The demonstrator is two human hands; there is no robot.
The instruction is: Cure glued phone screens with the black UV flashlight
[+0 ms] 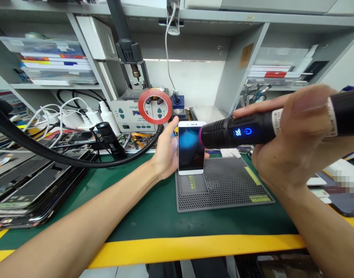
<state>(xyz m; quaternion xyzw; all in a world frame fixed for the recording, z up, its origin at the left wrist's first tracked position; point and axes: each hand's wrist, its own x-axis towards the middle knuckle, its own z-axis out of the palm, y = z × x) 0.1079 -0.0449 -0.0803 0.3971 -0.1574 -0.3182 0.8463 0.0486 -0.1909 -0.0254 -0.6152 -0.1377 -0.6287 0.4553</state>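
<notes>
My left hand (166, 150) grips a white-framed smartphone (191, 154) by its left edge, holding it upright with the dark screen facing me. Fingertips show at the phone's right edge too. In my right hand (298, 135) is a black flashlight (223, 133), its fingers wrapped round the barrel. A small lit display and a blue power symbol glow on its side. The flashlight's head points left at the phone's upper right, and a bluish glow shows on the screen. Behind and below the phone lies a grey honeycomb mat (223, 189).
A stack of phone screens (41, 185) lies at the left. A black hose (107, 164) arcs across toward the middle. A second small flashlight (110, 141) stands near a white machine (125, 116) with a red tape roll (142, 106). Shelves (246, 50) rise behind the green bench mat (142, 216).
</notes>
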